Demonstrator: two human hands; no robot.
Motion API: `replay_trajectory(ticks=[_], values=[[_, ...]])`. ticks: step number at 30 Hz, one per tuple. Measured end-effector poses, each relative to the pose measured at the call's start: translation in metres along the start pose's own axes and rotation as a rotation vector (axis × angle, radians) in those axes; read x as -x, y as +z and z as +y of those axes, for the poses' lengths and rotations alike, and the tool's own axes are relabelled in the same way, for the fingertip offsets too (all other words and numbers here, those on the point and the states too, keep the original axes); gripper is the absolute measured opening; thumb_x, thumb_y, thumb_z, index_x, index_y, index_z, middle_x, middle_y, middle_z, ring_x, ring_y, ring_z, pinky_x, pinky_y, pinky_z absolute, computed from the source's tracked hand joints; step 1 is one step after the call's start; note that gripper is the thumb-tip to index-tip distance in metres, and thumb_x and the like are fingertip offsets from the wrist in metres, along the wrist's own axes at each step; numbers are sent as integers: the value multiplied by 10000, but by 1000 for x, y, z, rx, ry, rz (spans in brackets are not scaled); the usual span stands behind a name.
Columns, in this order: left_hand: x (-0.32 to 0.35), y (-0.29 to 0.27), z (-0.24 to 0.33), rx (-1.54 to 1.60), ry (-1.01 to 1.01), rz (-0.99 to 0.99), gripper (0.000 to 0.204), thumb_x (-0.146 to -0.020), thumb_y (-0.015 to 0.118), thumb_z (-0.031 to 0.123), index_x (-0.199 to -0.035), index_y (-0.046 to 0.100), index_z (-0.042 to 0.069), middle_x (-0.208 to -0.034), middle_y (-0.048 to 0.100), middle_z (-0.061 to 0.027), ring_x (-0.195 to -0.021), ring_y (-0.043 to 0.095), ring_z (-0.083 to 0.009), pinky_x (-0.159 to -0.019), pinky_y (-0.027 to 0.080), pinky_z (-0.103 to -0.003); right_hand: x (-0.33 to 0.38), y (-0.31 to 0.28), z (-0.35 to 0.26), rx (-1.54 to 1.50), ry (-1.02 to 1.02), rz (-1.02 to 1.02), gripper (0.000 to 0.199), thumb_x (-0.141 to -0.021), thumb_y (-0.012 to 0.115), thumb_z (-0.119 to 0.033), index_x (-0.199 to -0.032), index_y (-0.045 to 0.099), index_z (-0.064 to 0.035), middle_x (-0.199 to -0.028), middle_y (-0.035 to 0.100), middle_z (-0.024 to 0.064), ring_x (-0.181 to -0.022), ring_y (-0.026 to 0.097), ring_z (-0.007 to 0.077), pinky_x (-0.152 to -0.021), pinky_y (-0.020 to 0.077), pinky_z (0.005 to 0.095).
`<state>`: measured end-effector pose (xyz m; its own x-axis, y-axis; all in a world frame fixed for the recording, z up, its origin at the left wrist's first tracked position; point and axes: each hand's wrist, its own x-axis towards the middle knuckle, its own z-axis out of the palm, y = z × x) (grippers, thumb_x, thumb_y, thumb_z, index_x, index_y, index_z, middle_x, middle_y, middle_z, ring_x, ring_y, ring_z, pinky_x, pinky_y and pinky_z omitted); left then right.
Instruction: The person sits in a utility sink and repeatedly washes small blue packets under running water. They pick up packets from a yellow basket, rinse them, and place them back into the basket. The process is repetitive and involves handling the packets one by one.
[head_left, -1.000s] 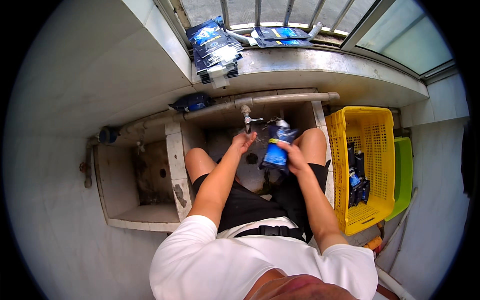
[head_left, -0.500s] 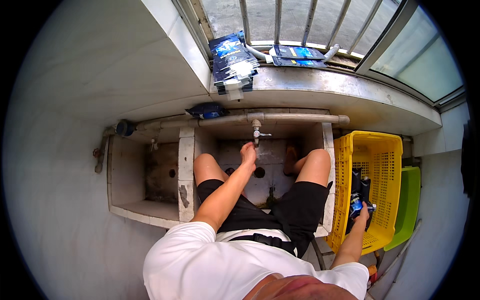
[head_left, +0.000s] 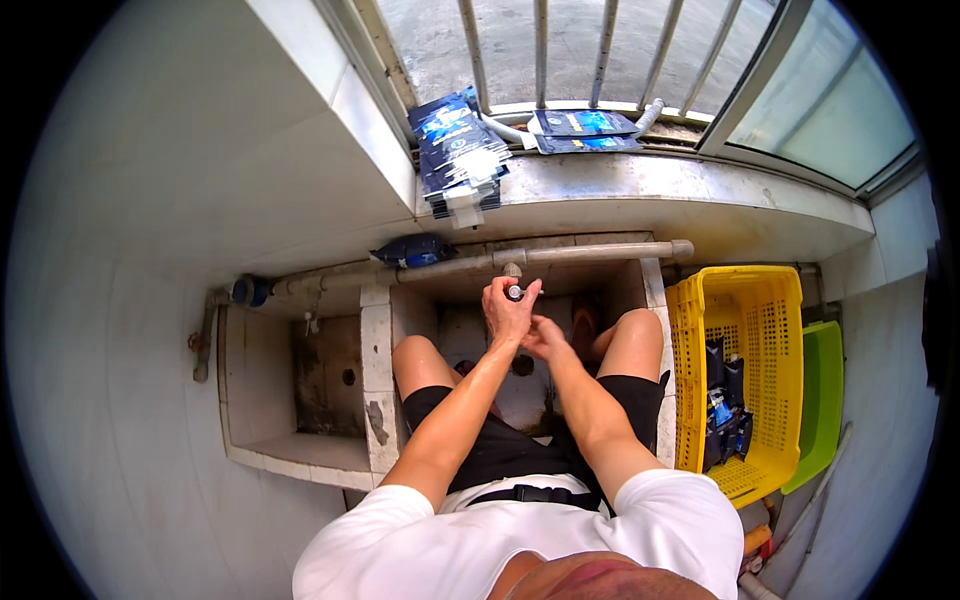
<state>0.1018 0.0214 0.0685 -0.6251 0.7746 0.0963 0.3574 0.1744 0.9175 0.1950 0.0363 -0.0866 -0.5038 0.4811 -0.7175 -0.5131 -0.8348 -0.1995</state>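
Filled-looking pouches (head_left: 737, 378), dark and plump, lie in a loose heap inside the yellow crate (head_left: 687, 375) to the person's right; the exact count cannot be made out. A tall stack of flat packets (head_left: 445, 135) and a smaller flat pile (head_left: 588, 122) remain on the window sill (head_left: 620, 182), and one dark pouch (head_left: 412, 248) rests apart, along the back of the sink (head_left: 655, 300). On this evidence, part of the lot appears dealt with and a good share outstanding. The left hand (head_left: 510, 314) is at the tap (head_left: 515, 292), its grip closed about the tap head, thumb and fingers on either side. The right hand (head_left: 545, 338) is just beside the left wrist, over the sink; no pouch shows in it, and whether its grip is apart or together cannot be told, the fingers being blurred and partly hidden. Compared with half a second earlier, the right hand has left the crate, where it was at a pouch, and the left has moved from beneath the spout to the tap head. The sill stacks appear unchanged.
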Motion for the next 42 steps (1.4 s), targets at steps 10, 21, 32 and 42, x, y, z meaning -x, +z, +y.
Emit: replay_trajectory(ticks=[10, 21, 32, 42], values=[[-13, -8, -1, -242, -19, -164, 430, -658, 756, 295, -995, 562, 113, -1011, 540, -115, -1015, 477, -322, -865, 421, -430, 34, 44, -32, 536, -701, 364, 166, -886, 591, -113, -1039, 602, -49, -771, 585, 1, -591, 533, 86, -465, 437, 264], [-2, -34, -10, -66, 41, -171, 460, -755, 745, 312, -1092, 562, 58, -1045, 570, -140, -1019, 510, -322, -897, 407, -412, 89, 252, -291, 2505, -1279, 490, 742, -717, 679, -157, -1400, 396, -221, -1396, 425, 140, -1335, 325, 352, -1094, 246, 549], [12, -83, -33, 341, -105, -216, 171, -874, 654, 115, -998, 608, 7, -849, 640, -18, -740, 573, -78, -681, 474, -226, 70, 265, -333, 2465, -1536, 462, 273, -838, 573, -136, -1078, 681, -208, -961, 671, 91, -853, 636, 264, -783, 509, 409], [-17, -131, 17, 696, -55, -211, 281, -912, 611, 115, -1152, 544, -15, -1078, 626, -79, -1007, 590, -129, -879, 472, -251, 196, 261, -221, 803, -1072, -257, 292, -860, 677, -123, -1083, 615, 54, -1027, 671, 117, -874, 658, 172, -822, 528, 278]])
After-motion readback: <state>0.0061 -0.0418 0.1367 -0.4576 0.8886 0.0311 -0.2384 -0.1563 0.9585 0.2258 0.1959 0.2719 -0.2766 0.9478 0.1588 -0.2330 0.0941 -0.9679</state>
